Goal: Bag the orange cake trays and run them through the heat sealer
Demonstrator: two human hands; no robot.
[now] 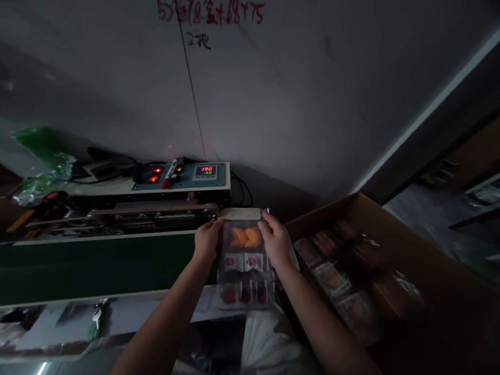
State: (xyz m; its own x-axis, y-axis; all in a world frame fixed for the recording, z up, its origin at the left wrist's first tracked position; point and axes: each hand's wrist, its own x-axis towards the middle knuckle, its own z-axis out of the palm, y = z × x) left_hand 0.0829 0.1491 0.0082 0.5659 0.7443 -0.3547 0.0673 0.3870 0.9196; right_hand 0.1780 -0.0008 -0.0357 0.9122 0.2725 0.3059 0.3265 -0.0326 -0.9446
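The left hand (206,241) and right hand (275,238) each hold a narrow pinching grip on the top of a clear plastic bag (243,264) of orange pieces (244,237) and printed sachets (243,262). That pinch keeps its pale upper strip flat and level, just beside the band sealer (181,196) and above the green conveyor (86,266). A cardboard box (371,270) of similar packets sits to the right.

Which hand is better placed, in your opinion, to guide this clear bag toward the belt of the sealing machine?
Left, probably: the left hand pinches the clear bag on the side nearest the sealing machine's belt, while the right hand holds the other side, next to the cardboard box.
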